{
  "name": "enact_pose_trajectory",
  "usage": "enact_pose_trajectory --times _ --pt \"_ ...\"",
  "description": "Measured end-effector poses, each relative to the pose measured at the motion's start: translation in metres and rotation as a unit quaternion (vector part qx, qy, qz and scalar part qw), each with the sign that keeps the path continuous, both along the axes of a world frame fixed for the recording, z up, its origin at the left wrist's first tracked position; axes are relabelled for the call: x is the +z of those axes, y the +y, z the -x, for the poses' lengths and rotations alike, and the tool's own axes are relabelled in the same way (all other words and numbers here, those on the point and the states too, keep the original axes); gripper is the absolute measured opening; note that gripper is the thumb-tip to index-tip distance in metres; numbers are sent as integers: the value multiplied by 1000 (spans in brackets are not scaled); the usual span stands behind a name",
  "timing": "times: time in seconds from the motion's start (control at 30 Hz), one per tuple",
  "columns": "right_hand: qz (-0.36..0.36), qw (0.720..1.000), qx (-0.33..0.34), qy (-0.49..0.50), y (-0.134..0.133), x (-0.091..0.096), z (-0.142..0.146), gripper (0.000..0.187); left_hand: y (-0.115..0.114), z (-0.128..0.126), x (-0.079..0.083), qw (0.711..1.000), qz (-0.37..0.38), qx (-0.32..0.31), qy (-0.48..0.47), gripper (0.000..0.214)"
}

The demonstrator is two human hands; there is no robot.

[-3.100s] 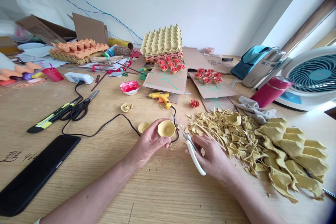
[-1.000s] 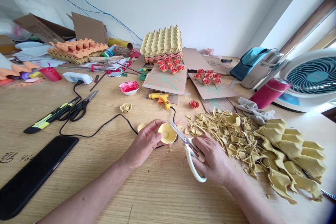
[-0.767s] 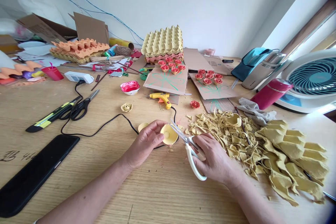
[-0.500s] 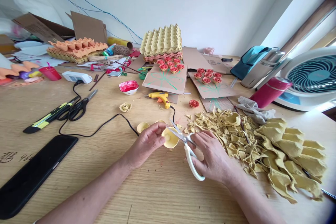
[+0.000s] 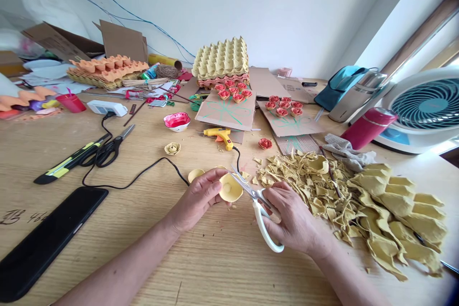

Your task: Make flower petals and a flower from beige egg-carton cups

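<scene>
Between thumb and fingers, my left hand point(image 5: 201, 197) pinches a yellow egg-carton cup point(image 5: 230, 188), its hollow side facing me. My right hand point(image 5: 289, 217) grips white-handled scissors point(image 5: 264, 229), whose blades lie at the cup's upper right rim. Just behind my left fingers rests another cut cup point(image 5: 195, 175), partly covered. Farther back on the table sit a plain yellow carton rose point(image 5: 172, 148) and a red painted rose point(image 5: 265, 143). Yellow carton scraps point(image 5: 308, 177) are heaped to the right of the scissors.
A yellow glue gun point(image 5: 220, 136) lies ahead, its black cord running left. At left are black scissors point(image 5: 107, 150), a utility knife point(image 5: 68, 162) and a phone point(image 5: 53, 239). Red roses stand on cardboard sheets point(image 5: 224, 114). A bowl of red paint point(image 5: 177, 121), egg trays point(image 5: 222, 57) and a fan point(image 5: 423, 105) are behind.
The cup has tilted and shifted slightly left in my left hand. My right hand with the scissors has moved a little lower and to the right, and the blades look more closed.
</scene>
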State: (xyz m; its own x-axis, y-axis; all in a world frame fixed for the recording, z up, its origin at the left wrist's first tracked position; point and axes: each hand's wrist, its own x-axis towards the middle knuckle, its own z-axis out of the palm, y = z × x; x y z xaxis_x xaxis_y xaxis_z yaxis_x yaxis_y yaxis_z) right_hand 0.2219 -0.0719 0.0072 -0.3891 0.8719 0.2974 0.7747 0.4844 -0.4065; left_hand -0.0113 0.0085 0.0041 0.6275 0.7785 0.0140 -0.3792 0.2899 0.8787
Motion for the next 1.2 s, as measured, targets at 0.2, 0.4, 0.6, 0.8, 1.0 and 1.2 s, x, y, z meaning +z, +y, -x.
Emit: enact_pose_trajectory --times 0.2,0.4,0.6,0.8,1.0,1.2 --pt "-6 999 4 34 0 1 2 27 1 -1 3 999 11 -6 -35 33" --pt "-23 1000 -9 6 3 -4 -2 23 1 1 1 1000 -16 -9 -24 28" --pt "-25 999 -29 -13 2 -3 -1 17 1 -1 1 998 -41 -36 -11 30" --pt "-13 999 -28 -17 2 -1 0 17 1 -2 5 997 -65 -48 -2 29" --pt "-10 1000 -6 -8 1 -2 -1 22 2 1 0 999 -18 -40 -7 29" --pt "-17 1000 10 18 0 -2 0 27 4 2 0 999 22 -24 -30 26"
